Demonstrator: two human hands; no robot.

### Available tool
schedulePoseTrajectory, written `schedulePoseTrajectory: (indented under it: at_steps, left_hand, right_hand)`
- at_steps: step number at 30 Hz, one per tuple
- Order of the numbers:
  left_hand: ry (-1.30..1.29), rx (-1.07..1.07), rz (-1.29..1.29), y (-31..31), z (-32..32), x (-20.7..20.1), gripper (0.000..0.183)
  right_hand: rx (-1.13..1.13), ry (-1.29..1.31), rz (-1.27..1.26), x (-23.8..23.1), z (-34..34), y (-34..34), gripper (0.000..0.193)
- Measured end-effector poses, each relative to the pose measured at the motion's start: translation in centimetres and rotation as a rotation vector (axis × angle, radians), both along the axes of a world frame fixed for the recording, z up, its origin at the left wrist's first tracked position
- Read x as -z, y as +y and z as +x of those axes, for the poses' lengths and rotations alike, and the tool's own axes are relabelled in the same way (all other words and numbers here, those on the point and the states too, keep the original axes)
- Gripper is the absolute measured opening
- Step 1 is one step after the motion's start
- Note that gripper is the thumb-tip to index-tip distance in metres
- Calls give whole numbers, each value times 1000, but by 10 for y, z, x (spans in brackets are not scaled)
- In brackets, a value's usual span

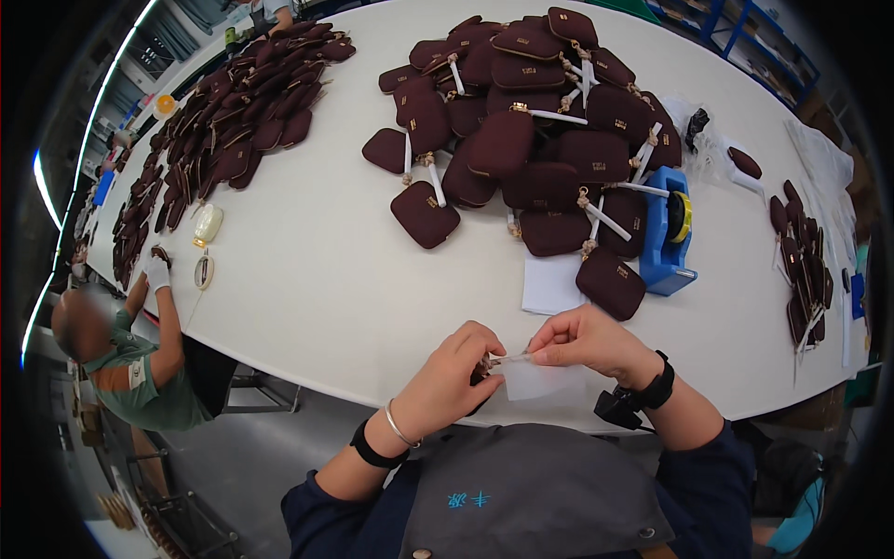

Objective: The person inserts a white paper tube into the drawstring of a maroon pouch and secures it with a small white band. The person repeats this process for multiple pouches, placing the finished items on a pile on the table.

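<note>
Close to the table's near edge my two hands work at a small white translucent sheet [545, 383]. The fingers of my left hand [447, 373] are closed round a dark maroon pouch, mostly hidden under the palm, with its thin strap end at the fingertips. My right hand [596, 343] pinches the sheet's upper edge, where it is folded along that strap. Just beyond my hands lie a stack of white sheets [551, 284] and a maroon zip pouch [611, 284]. To the right stands a blue tape dispenser [663, 244] with a yellow roll.
A big heap of maroon pouches [521, 121], many with white-wrapped straps, covers the far middle. More pouches [237, 121] spread along the left, and a smaller pile [801, 261] lies right, near clear plastic bags [824, 163]. A gloved co-worker [140, 363] sits at the left edge.
</note>
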State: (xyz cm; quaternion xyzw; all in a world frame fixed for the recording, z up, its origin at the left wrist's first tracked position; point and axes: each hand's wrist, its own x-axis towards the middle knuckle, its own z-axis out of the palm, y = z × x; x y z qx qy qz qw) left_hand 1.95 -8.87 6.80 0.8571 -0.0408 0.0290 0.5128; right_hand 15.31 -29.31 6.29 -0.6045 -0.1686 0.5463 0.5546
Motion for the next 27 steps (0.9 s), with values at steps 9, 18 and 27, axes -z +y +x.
schedulePoseTrajectory:
  at_steps: [9, 18, 27]
  left_hand:
    - [-543, -27, 501, 1, -10, 20, 30]
    - [-497, 41, 472, 0, -9, 17, 21]
    - [-254, 29, 184, 8, 0, 16, 18]
  right_hand:
    - [-11, -21, 24, -1, -3, -6, 23]
    - [-81, -614, 47, -14, -4, -11, 23]
    - [33, -1046, 89, -12, -15, -14, 21]
